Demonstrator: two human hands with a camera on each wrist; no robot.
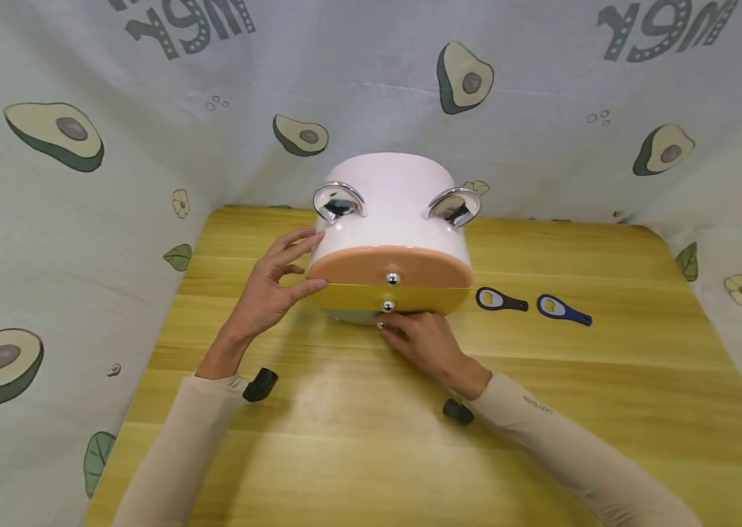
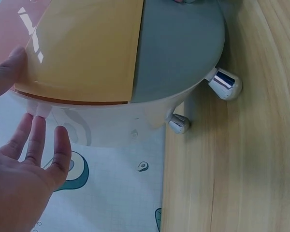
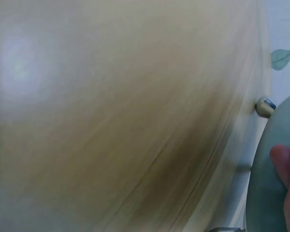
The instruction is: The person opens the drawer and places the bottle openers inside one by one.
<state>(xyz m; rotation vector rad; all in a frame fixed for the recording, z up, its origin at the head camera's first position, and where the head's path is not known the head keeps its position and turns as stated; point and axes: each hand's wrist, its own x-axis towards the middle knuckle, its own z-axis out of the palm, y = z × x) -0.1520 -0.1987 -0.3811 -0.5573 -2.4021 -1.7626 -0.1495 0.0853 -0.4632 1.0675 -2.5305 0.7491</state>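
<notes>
A round white box (image 1: 391, 212) with three small drawers stands on the far middle of the yellow wooden table (image 1: 542, 410). The top drawer (image 1: 391, 265) is pink. The one under it is yellow (image 1: 391, 297). The lowest drawer (image 2: 179, 53) is grey and is easier to see from the left wrist. Each drawer has a little shiny knob. Two shiny curved handles (image 1: 338, 199) sit on top of the box, and it stands on small silver feet (image 2: 225, 83).

The left hand (image 1: 272, 285) is at the left side of the box. Its fingers are straight and spread, and the tips touch the edge of the pink and yellow drawers. It grips nothing.

The right hand (image 1: 426, 342) is low at the front of the box, right by the knob of the lowest drawer. Its fingers bend toward the knob, but the hand covers them, so I cannot tell if they pinch it.

To the right of the box lie two flat bottle openers, a black one (image 1: 501, 299) and a blue one (image 1: 563, 309), well apart from both hands. A cloth (image 1: 81, 219) with avocado pictures hangs all around the table.

The right wrist view is mostly a blur of table. Only a bit of grey drawer, one silver foot and some fingertips (image 3: 287, 164) show at its right edge. The lowest drawer is mostly hidden in the head view.
</notes>
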